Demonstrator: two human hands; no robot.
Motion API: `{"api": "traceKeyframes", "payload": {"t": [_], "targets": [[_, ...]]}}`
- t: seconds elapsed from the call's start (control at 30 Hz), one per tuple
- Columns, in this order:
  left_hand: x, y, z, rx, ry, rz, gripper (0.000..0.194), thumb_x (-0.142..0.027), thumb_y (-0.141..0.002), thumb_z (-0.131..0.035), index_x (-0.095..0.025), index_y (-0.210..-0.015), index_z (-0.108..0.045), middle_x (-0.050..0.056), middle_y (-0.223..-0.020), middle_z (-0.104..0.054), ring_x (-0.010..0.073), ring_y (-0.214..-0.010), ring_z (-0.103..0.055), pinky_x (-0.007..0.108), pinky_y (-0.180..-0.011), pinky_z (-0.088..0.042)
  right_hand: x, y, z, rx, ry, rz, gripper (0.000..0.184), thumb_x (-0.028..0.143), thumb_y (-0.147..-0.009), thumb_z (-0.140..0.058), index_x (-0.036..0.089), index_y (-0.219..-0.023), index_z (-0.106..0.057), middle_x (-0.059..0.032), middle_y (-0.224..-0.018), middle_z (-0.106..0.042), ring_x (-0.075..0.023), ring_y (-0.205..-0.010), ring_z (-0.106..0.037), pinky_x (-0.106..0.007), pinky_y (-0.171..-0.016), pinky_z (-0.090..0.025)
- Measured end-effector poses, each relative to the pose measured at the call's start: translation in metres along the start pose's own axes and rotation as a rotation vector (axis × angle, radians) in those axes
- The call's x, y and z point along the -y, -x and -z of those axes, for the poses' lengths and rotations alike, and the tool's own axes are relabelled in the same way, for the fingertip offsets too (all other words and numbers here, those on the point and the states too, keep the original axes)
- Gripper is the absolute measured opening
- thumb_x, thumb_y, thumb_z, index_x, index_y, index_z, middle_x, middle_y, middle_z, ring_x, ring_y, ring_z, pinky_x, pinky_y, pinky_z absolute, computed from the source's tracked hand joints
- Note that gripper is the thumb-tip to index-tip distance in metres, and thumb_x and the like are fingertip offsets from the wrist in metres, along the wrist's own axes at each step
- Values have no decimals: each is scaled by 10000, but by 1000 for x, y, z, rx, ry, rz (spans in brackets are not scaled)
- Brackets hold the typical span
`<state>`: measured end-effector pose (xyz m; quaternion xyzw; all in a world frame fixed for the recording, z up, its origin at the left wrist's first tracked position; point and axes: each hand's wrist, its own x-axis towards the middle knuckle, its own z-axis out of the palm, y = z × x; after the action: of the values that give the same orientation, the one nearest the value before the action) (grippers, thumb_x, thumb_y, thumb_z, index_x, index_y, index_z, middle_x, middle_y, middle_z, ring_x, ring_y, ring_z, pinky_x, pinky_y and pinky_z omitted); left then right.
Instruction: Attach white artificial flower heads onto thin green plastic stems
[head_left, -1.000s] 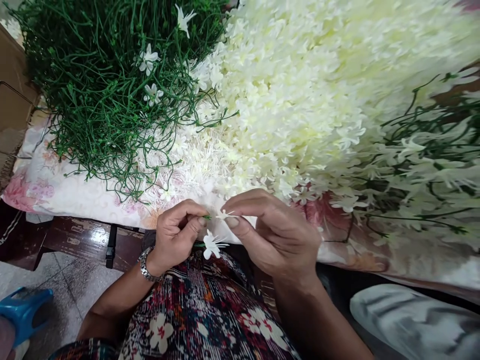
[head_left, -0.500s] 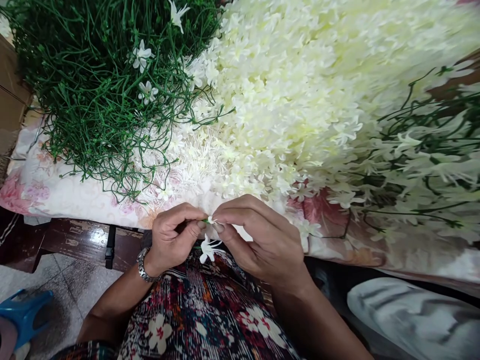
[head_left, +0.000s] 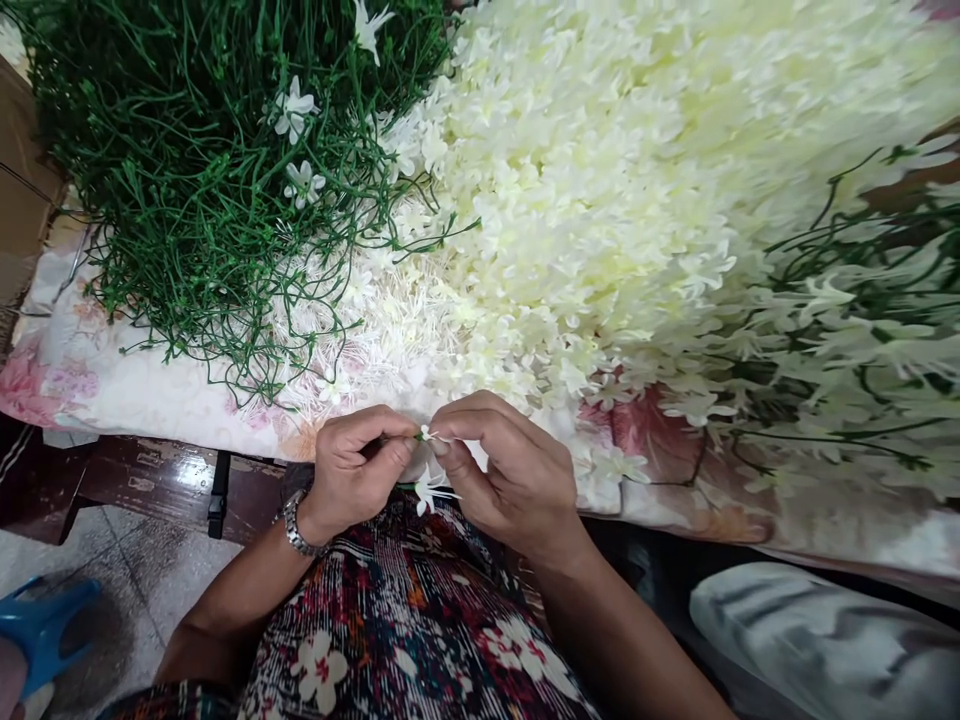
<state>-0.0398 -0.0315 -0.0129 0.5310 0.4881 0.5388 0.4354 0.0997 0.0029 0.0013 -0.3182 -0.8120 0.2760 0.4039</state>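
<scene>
My left hand (head_left: 361, 468), with a metal watch (head_left: 295, 524) on its wrist, pinches a green plastic stem, whose tip barely shows beyond thumb and forefinger. Against that tip my right hand (head_left: 510, 472) pinches a small white flower stamen (head_left: 427, 434) with thin filaments. The fingertips of both hands almost meet in front of my body. Just below them hangs a white artificial flower (head_left: 429, 493) with narrow petals; its own stem is mostly hidden by the left fingers.
Green plastic stems (head_left: 187, 180) lie heaped at the left, beside a large pile of pale yellow-white petals (head_left: 592, 180). White stamens (head_left: 390, 310) lie between them on a flowered cloth (head_left: 165, 400). Finished-looking flower sprays (head_left: 847, 340) lie right. A blue stool (head_left: 45, 630) stands on the floor.
My right hand has shifted slightly left and its fingers have drawn closer together. The left hand has moved a little right. The hanging flower has swung slightly right.
</scene>
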Motion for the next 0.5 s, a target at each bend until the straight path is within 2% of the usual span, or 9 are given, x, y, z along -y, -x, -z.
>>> {"api": "traceKeyframes", "payload": {"t": [0.3, 0.5], "targets": [[-4, -4, -6, -14, -3, -2, 82, -93, -708, -517, -130, -668, -577, -29, -526, -479, 57, -478, -452, 175, -455, -367, -2, 2, 1, -35, 17, 23, 177, 26, -712, -515, 148, -838, -486, -34, -723, -530, -111, -697, -497, -254, -592, -437], [-4, -5, -5, 26, 60, 84, 70, -134, -723, -527, -141, -710, -595, -23, -553, -494, 52, -460, -422, 176, -434, -348, 0, 1, 8, -29, 26, 14, 175, 47, -713, -538, 151, -850, -506, -30, -734, -544, -109, -711, -510, -251, -605, -447]]}}
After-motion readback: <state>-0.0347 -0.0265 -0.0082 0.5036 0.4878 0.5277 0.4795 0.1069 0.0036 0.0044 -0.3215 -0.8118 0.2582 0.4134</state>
